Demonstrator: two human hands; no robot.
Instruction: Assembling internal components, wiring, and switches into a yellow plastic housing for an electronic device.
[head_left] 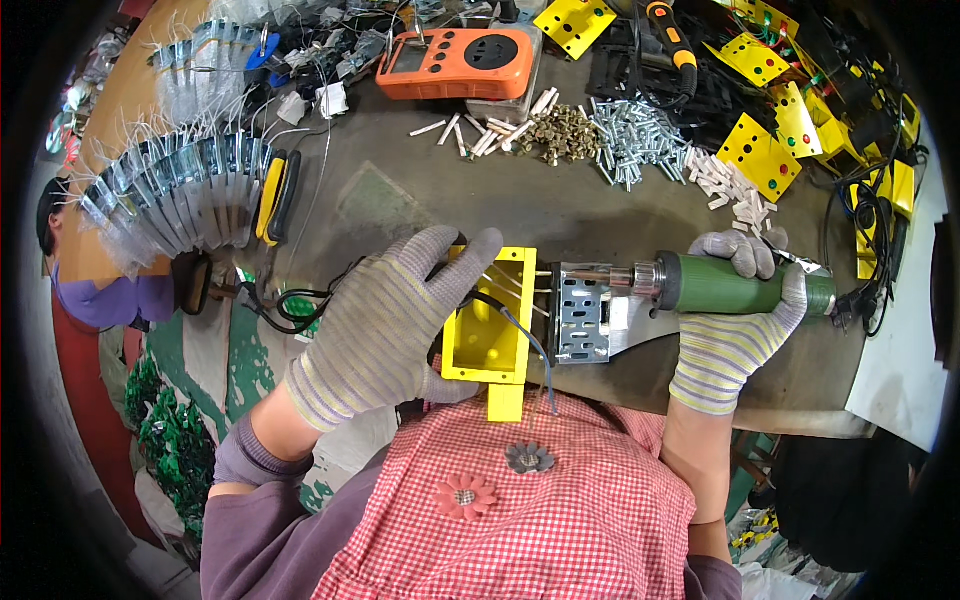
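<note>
My left hand (380, 320), in a striped grey glove, grips an open yellow box (522, 345) by its left side. Out of the box run a dark cable (532, 335) and several thin wires, which reach right toward a perforated metal element housing (583, 315). My right hand (745, 310), gloved alike, is wrapped round the green barrel of a heat gun (715, 283). Its silver nozzle points left, at the metal housing and the wires. Whether the nozzle touches the housing I cannot tell. The fingertips of my left hand behind the box are partly hidden.
Beyond my hands lie piles of screws (640, 140), brass nuts (560, 135) and white sleeves (730, 185). An orange multimeter (455, 65) stands at the back. Yellow plates (755, 155) with wires crowd the right. Pliers (278, 198) and bagged elements (180, 195) lie left.
</note>
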